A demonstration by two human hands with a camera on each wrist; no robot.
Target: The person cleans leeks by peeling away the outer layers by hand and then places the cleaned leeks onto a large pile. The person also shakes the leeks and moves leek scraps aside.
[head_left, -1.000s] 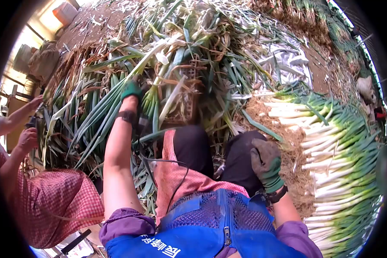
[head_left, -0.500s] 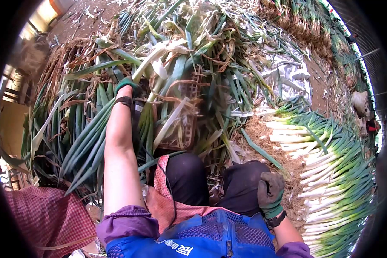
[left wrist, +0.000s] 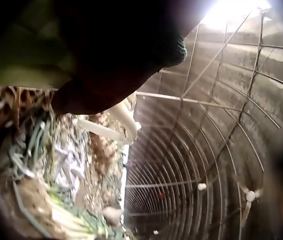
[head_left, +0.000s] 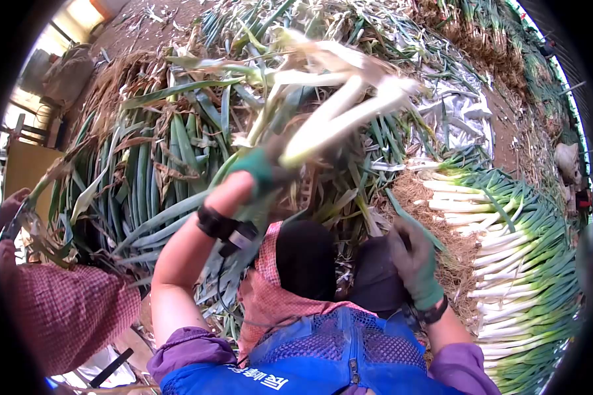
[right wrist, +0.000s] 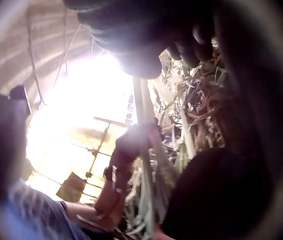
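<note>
My gloved left hand (head_left: 263, 172) grips several green onions (head_left: 336, 122) just ahead of my knees. Their white stalks, blurred, slant up to the right, while green leaves trail down left behind my wrist. Seen from the left wrist, the hand (left wrist: 116, 55) is a dark shape with pale stalks (left wrist: 104, 130) beyond it. My gloved right hand (head_left: 415, 263) is by my right knee, holding nothing, its fingers loosely bent. In the right wrist view its dark fingers (right wrist: 126, 45) hang across the top, and a stalk (right wrist: 142, 100) held by my left hand shows beyond them.
Trimmed green onions (head_left: 507, 263) lie in a neat row at right, beside a heap of roots (head_left: 458, 263). Untrimmed green onions (head_left: 138, 171) are stacked at left. Loose leaves cover the ground ahead. Another person in a checked red apron (head_left: 79, 309) works at far left.
My left hand has lifted the green onions out of the left stack and swung them toward the right, white ends leading. My right hand has shifted slightly up and its fingers have loosened.
</note>
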